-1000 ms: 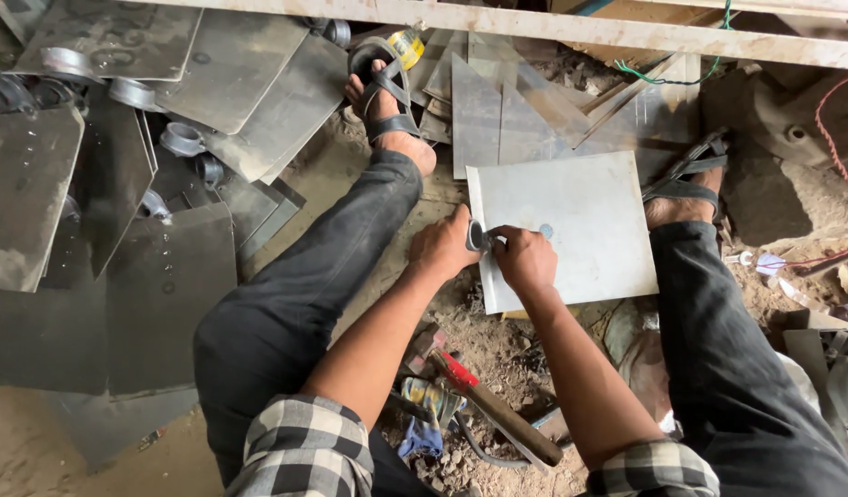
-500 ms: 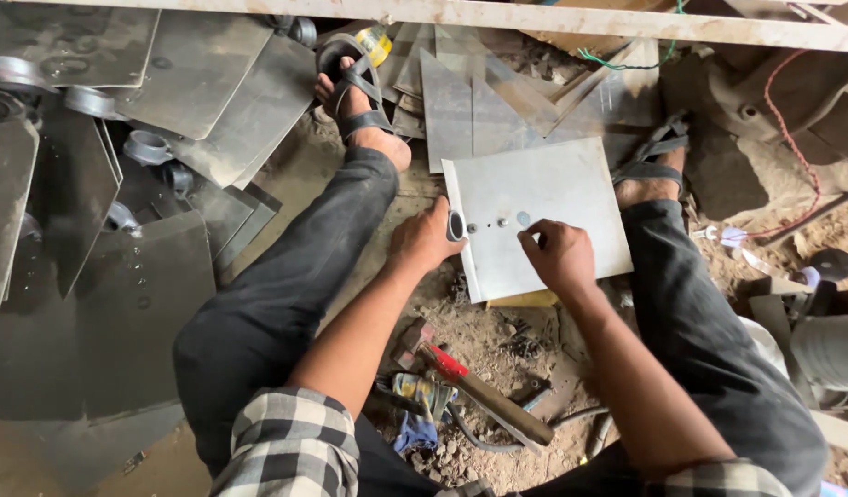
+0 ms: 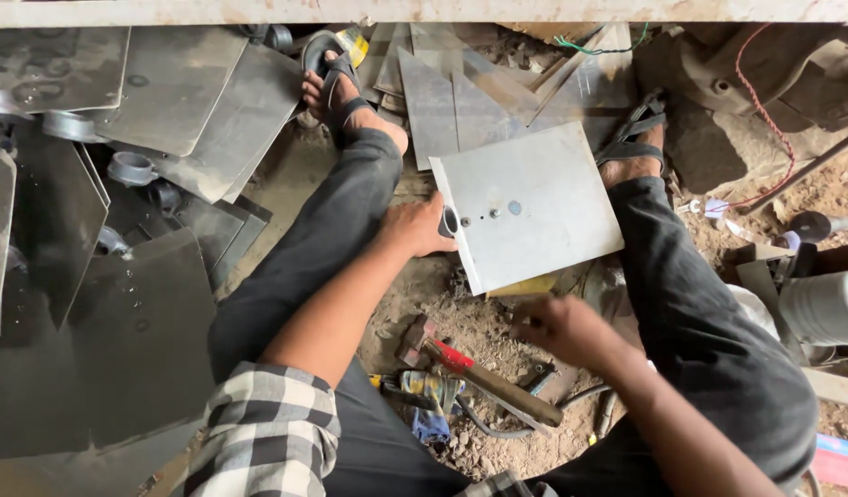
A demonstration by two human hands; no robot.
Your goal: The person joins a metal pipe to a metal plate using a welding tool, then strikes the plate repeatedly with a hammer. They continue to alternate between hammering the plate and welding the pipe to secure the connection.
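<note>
At the far left, dark metal sheets (image 3: pixel 120 350) lie stacked and overlapping on the ground, with small grey metal ring fittings (image 3: pixel 129 168) scattered among them. Further right, more grey sheets (image 3: pixel 175 92) lean near the person's left foot in a sandal (image 3: pixel 336 87).

The left hand (image 3: pixel 416 230) rests at the left edge of a pale square metal plate (image 3: pixel 543 221). Its fingers are curled around a short metal ring (image 3: pixel 449 221) and pinch it against the plate's edge. The plate lies nearly flat on the dirt between the person's legs, on top of a yellowish piece (image 3: pixel 525 285) that shows under its lower edge. It is almost square, slightly wider than deep, and its wider run goes left to right with the right end tilted a little upward in the view. Near its left side sit three small marks or holes in a row (image 3: pixel 493 213).

Below the plate, a hammer (image 3: pixel 484 377) with a red-marked neck and a wooden handle lies on the ground, head to the upper left and handle to the lower right. The right hand (image 3: pixel 571 331) hovers just beside it, below the plate and apart from it; it is blurred, its fingers loosely bent, and whether it holds something small cannot be told.

At the right sit the right foot in a sandal (image 3: pixel 635 147) and a white cylinder (image 3: pixel 824 308).
</note>
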